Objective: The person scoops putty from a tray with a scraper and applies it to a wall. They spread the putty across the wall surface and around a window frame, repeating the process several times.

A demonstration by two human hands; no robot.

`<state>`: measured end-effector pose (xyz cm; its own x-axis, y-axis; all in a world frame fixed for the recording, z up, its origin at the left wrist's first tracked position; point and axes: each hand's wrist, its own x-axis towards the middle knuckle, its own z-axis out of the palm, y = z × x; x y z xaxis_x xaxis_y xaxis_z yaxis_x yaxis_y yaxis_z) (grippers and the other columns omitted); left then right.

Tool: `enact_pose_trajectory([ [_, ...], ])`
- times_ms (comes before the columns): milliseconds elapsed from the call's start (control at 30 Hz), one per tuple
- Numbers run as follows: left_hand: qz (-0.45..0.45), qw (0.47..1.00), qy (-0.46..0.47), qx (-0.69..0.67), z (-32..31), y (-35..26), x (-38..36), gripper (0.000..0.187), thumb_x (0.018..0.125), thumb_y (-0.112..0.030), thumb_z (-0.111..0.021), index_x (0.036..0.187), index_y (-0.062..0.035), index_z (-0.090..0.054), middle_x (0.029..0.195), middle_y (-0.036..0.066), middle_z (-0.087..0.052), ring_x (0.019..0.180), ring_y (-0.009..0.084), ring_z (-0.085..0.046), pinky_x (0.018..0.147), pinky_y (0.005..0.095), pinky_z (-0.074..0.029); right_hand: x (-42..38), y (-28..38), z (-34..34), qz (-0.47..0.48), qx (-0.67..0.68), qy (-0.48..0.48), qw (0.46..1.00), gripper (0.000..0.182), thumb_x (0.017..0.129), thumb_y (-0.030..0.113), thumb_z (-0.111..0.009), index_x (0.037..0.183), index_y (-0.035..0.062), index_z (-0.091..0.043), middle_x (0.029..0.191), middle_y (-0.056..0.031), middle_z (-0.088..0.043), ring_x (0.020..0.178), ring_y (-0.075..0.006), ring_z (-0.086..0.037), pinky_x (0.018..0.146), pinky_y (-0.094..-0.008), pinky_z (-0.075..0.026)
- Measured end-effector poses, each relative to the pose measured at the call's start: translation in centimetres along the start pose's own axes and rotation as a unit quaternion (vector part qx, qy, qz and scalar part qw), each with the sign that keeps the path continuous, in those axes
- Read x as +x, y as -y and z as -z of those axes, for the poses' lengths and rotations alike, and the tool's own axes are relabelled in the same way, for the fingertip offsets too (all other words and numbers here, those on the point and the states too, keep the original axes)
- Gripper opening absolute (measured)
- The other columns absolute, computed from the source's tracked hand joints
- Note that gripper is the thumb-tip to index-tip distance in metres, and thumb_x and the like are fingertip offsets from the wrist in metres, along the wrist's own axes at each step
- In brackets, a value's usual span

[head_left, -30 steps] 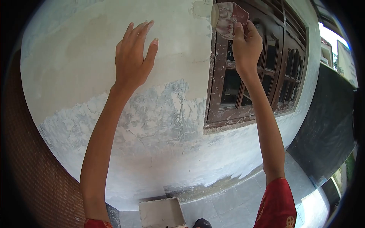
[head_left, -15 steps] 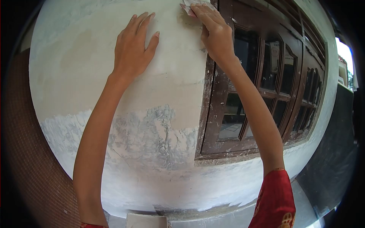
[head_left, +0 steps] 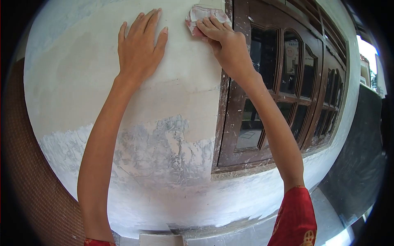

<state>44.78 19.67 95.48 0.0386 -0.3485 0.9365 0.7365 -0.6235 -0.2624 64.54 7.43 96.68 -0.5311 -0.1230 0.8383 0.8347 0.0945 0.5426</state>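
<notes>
Cream plaster up top looks smooth; the right hand presses a folded sanding sheet flat against the wall, top centre of frame. Left hand rests open-palmed, holding nothing; the patchy grey band mid-frame looks unsanded.

Outside of a house under repair: patchy plastered wall left of a brown wooden window; tiled floor below it.

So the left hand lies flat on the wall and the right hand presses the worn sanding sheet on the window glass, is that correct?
Not quite. In the head view the right hand presses the worn sanding sheet on the plastered wall, just left of the brown window frame, not on the glass. The left hand does lie flat on the wall.
</notes>
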Motion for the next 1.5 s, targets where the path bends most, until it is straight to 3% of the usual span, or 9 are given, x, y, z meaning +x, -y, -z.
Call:
enact_pose_trajectory([
  [67, 0.004, 1.0, 0.01, -0.006, 0.1, 0.0, 0.0, 0.05, 0.103, -0.035, -0.047, 0.149, -0.0147, -0.047, 0.149, 0.005, -0.052, 0.142, 0.0252, -0.042, 0.121, 0.0516, -0.021, -0.8, 0.9, 0.8, -0.035, 0.001, 0.034, 0.999, 0.043, 0.088, -0.006, -0.064, 0.128, 0.01, -0.068, 0.132, -0.0131, -0.064, 0.132, -0.0303, -0.054, 0.113, -0.045, -0.044],
  [300, 0.008, 0.999, -0.004, -0.032, 0.1, 0.2, 0.7, 0.047, 0.102, -0.031, -0.049, 0.145, -0.0111, -0.051, 0.143, 0.007, -0.055, 0.14, 0.0269, -0.044, 0.12, 0.0512, -0.024, -1.0, 3.4, 6.5, -0.009, 0.023, 0.04, 0.999, 0.032, 0.09, -0.007, -0.061, 0.117, 0.0043, -0.072, 0.113, -0.0202, -0.071, 0.114, -0.0363, -0.066, 0.099, -0.0403, -0.053],
  [433, 0.015, 1.0, 0.009, -0.021, -0.6, 0.6, 1.3, 0.051, 0.103, -0.034, -0.045, 0.15, -0.0142, -0.045, 0.15, 0.007, -0.05, 0.144, 0.0266, -0.039, 0.122, 0.0496, -0.021, 1.8, 1.3, 8.5, -0.194, 0.012, -0.108, 0.975, 0.028, 0.094, 0.009, -0.07, 0.122, 0.0048, -0.071, 0.1, -0.0132, -0.077, 0.091, -0.0144, -0.073, 0.081, -0.0285, -0.056],
  [633, 0.022, 0.999, -0.004, 0.029, -1.8, 0.0, 2.6, 0.053, 0.104, -0.036, -0.044, 0.152, -0.014, -0.043, 0.155, 0.007, -0.044, 0.148, 0.028, -0.033, 0.121, 0.0521, -0.02, 7.4, -4.2, 5.0, -0.336, 0.152, -0.149, 0.918, 0.033, 0.093, -0.001, -0.062, 0.126, -0.0066, -0.064, 0.104, -0.0119, -0.075, 0.089, -0.0153, -0.068, 0.08, -0.0285, -0.053],
  [700, 0.048, 0.998, 0.041, 0.01, -1.4, -0.7, 2.8, 0.057, 0.099, -0.026, -0.052, 0.149, 0.0007, -0.041, 0.155, 0.018, -0.04, 0.147, 0.0377, -0.03, 0.121, 0.0548, -0.019, 8.3, -5.4, 3.4, -0.331, 0.117, -0.105, 0.93, 0.034, 0.093, 0.005, -0.065, 0.126, -0.0036, -0.066, 0.093, -0.0051, -0.075, 0.081, -0.0061, -0.061, 0.071, -0.024, -0.049],
  [1000, 0.032, 0.998, 0.029, 0.042, -1.3, -1.0, 2.5, 0.056, 0.101, -0.027, -0.048, 0.149, 0.0008, -0.041, 0.155, 0.016, -0.041, 0.146, 0.0348, -0.032, 0.122, 0.0547, -0.017, 8.7, -6.2, 5.3, -0.382, 0.054, -0.162, 0.908, 0.024, 0.093, 0.005, -0.064, 0.115, 0.0032, -0.074, 0.093, -0.0119, -0.077, 0.08, -0.0156, -0.07, 0.072, -0.0301, -0.053],
  [1133, 0.032, 0.998, 0.03, 0.038, -1.2, -1.1, 2.4, 0.056, 0.102, -0.028, -0.047, 0.15, 0.0008, -0.04, 0.155, 0.016, -0.04, 0.147, 0.0346, -0.031, 0.122, 0.0548, -0.016, 8.1, -5.1, 1.3, -0.287, 0.09, -0.212, 0.93, 0.026, 0.093, 0.008, -0.063, 0.117, 0.0054, -0.073, 0.097, -0.0159, -0.077, 0.084, -0.0179, -0.072, 0.078, -0.0303, -0.053],
  [1267, 0.041, 0.998, 0.037, 0.039, -0.5, -1.6, 2.6, 0.056, 0.102, -0.028, -0.046, 0.15, 0.0007, -0.04, 0.156, 0.016, -0.04, 0.147, 0.0341, -0.03, 0.122, 0.0552, -0.016, 7.8, -5.1, 3.8, -0.285, 0.002, -0.143, 0.948, 0.022, 0.092, 0.008, -0.063, 0.11, 0.0015, -0.073, 0.089, -0.0189, -0.075, 0.079, -0.0228, -0.073, 0.074, -0.0332, -0.053],
  [1500, 0.03, 0.998, 0.032, 0.047, -1.1, -0.9, 2.4, 0.056, 0.103, -0.029, -0.046, 0.151, -0.0002, -0.04, 0.156, 0.016, -0.04, 0.148, 0.0337, -0.03, 0.122, 0.056, -0.016, 8.8, -3.1, 2.2, -0.301, 0.041, -0.139, 0.942, 0.022, 0.09, 0.006, -0.063, 0.109, -0.0001, -0.073, 0.086, -0.0173, -0.075, 0.085, -0.0185, -0.073, 0.073, -0.0337, -0.053],
])
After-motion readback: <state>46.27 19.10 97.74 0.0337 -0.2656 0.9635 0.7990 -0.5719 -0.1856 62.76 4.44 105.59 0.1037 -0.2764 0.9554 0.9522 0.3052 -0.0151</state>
